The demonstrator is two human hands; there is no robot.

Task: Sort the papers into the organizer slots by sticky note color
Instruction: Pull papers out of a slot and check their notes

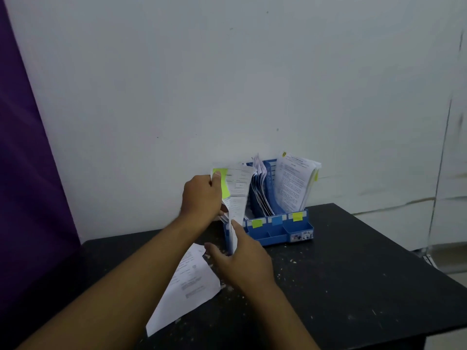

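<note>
A blue organizer [290, 229] stands at the back of the black table [353, 274], its front labelled with a green, a blue and a yellow sticky note. My left hand [202, 198] grips the top corner of a printed paper with a green sticky note [236, 190], held upright at the organizer's left end. My right hand [242, 258] pinches the lower edge of that paper between thumb and fingers. Papers fill the middle slot [260, 195] and the right slot [293, 183]. A loose white sheet [187, 286] lies on the table under my left forearm.
The white wall [227, 84] rises right behind the organizer. A purple curtain [25, 173] hangs at the left. Pale crumbs and specks dot the table top. The table's right edge [404, 253] drops off to a pale floor.
</note>
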